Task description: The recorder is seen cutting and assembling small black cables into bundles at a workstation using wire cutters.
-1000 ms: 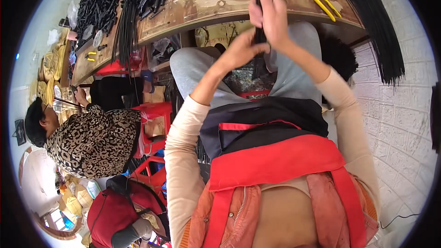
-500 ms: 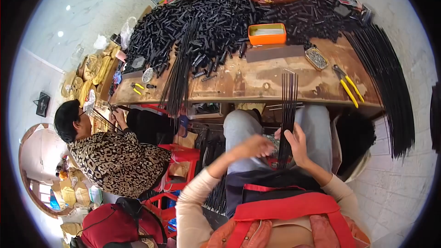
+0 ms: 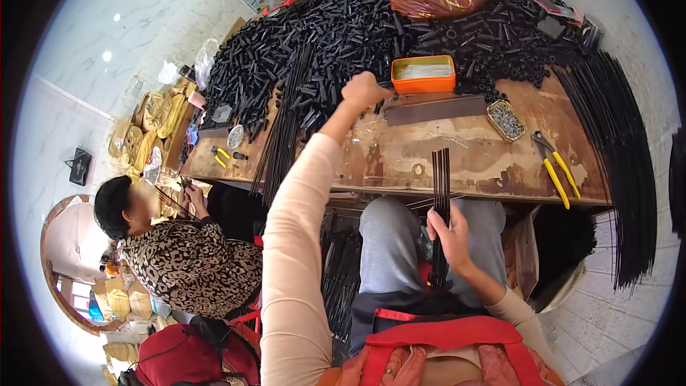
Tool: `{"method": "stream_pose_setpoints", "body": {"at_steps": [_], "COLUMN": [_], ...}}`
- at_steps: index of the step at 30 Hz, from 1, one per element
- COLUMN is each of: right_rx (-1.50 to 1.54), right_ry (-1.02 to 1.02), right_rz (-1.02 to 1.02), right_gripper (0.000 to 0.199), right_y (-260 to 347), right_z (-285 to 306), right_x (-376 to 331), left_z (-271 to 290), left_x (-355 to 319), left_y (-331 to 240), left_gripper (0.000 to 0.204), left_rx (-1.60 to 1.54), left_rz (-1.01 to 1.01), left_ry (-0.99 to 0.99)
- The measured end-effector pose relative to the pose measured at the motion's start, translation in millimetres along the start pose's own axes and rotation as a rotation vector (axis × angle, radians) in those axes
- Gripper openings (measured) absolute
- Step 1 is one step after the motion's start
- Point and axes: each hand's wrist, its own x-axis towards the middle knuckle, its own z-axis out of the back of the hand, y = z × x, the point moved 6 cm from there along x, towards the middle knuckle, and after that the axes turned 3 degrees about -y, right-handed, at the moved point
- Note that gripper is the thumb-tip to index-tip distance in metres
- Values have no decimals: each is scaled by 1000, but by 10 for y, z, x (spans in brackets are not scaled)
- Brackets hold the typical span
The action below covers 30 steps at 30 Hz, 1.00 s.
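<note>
- Bundle of thin, straight black rods (image 3: 441, 179): held near upright over grey-trousered legs (image 3: 389, 234), top ends overlapping in view the front edge of the brown wooden table (image 3: 400, 150).
- Right hand (image 3: 451, 236): wrapped round the bundle at mid-length.
- Left hand (image 3: 363, 91): stretched out to the near edge of a heap of short black tubular parts (image 3: 264, 64), left of an orange rectangular tin (image 3: 423, 84). Cannot tell whether spread or pinching something.
- Looks like the reach to the heap, with rods steadied opposite.
- Calls next, by judgement, for a precise pinch among loose pieces, without letting rods splay.
- Cannot see left fingertips, nor whether touching the heap.
- Cannot count rods; hard to make out lower ends against dark waist cloth (image 3: 371, 307).
</note>
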Motion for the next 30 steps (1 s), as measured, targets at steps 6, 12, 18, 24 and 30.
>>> {"method": "stream_pose_setpoints", "body": {"at_steps": [6,12,18,24,30], "right_rx": [28,25,17,17,151], "right_ry": [-28,10,14,18,90], "right_rz": [4,-26,-34,-97,-90], "right_gripper": [14,14,14,12,31], "right_y": [26,-59,-75,-145,-182], "right_z": [53,30,27,55,-18], "right_x": [-9,77,91,100,23], "left_z": [334,-243,143,-175,19], "left_x": [-928,-1651,-440,-78,-736], "left_y": [175,-52,-64,-21,-166], "left_gripper": [35,39,32,27,25], "left_rx": [-809,400,-9,141,-466], "left_rz": [-220,-451,-534,-444,-390], "left_ry": [339,-158,-492,-338,-316]}}
